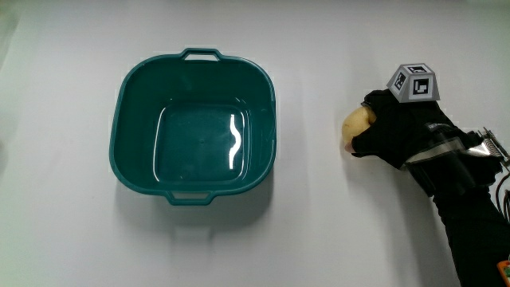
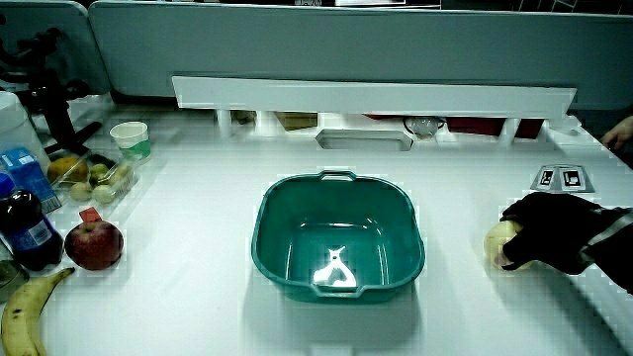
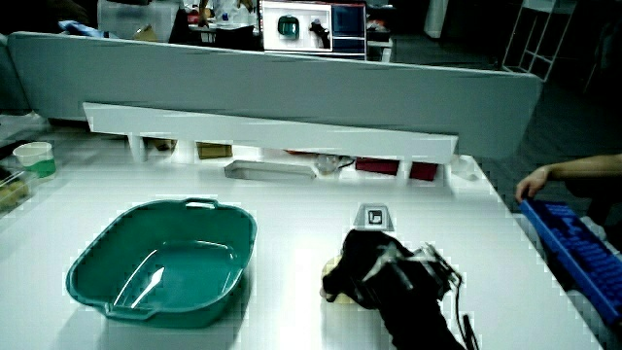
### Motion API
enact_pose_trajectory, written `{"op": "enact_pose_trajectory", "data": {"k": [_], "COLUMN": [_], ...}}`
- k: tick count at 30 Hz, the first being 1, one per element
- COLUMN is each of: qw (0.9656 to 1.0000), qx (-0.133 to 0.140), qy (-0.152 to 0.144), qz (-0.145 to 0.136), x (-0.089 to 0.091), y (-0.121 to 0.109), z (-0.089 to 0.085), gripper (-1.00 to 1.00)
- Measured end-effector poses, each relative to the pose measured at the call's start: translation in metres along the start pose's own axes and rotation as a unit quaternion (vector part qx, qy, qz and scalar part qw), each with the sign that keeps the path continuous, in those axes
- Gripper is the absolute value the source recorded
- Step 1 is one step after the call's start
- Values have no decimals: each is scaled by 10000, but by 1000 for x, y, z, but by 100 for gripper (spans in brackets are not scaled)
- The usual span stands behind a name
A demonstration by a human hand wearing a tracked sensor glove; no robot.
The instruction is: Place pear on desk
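A yellowish pear (image 1: 356, 126) rests on the white desk (image 1: 319, 231) beside the teal basin (image 1: 194, 123). The gloved hand (image 1: 390, 127) lies over the pear with its fingers curled around it, the patterned cube (image 1: 415, 83) on its back. In both side views the pear (image 2: 497, 240) (image 3: 333, 266) peeks out from under the hand (image 2: 549, 232) (image 3: 364, 262), low against the desk surface. Most of the pear is hidden by the glove. The basin (image 2: 336, 237) (image 3: 163, 262) holds nothing.
In a side view a red apple (image 2: 94, 244), a banana (image 2: 25, 311), dark bottles (image 2: 25, 227), a tray of small fruit (image 2: 89, 173) and a paper cup (image 2: 131, 138) stand at the desk's edge away from the hand. A low white shelf (image 2: 376, 99) runs along the partition.
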Motion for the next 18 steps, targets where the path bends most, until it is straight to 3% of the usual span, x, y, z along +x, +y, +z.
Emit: {"op": "enact_pose_trajectory", "data": {"k": [1,6,7,11,16,18], "qw": [9998,9996,9994,9985,9984,9990], "qx": [-129,-21,-140,-183,-245,-240], "qy": [138,267,314,472,483,361], "qz": [100,98,100,209,172,109], "x": [2,8,9,12,13,12], "y": [-1,-4,-2,-2,-1,-3], "z": [-1,-4,-6,-7,-9,-7], "gripper": [-9,-25,-28,-41,-56,-62]}}
